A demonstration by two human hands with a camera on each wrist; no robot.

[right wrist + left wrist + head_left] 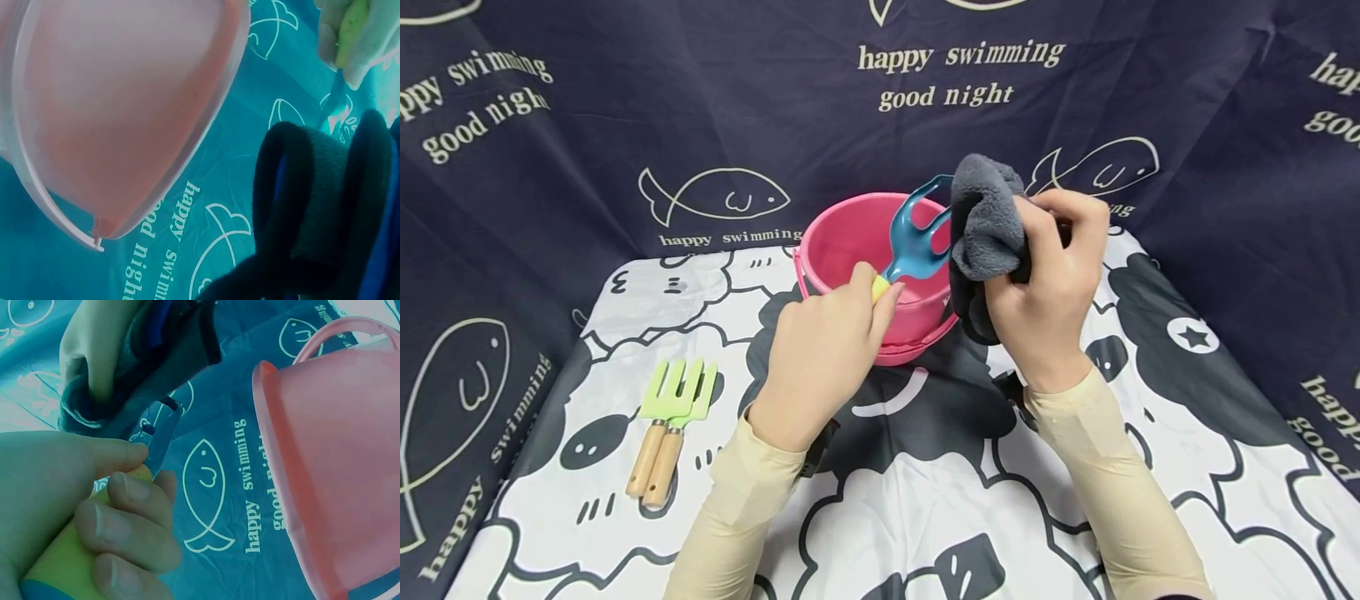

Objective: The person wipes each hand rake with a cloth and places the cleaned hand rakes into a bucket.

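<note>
In the head view, my left hand (pixel 820 350) grips the yellow handle (pixel 59 556) of a blue garden hand fork (pixel 917 252), its prongs angled up to the right. Curled fingers wrap that handle in the left wrist view. My right hand (pixel 1052 292) clutches a bunched dark grey cloth (pixel 988 225) against the fork's prongs, hiding their tips. Both hands are raised at the near side of a pink bucket (pixel 838 237), with the fork overlapping its opening.
Two small green forks (pixel 677 404) with wooden handles lie side by side on the left of the sheep-print tablecloth (pixel 880 525). A dark fabric backdrop (pixel 820 100) with fish drawings rises behind and beside the table. The bucket's handle (pixel 917 346) hangs down in front.
</note>
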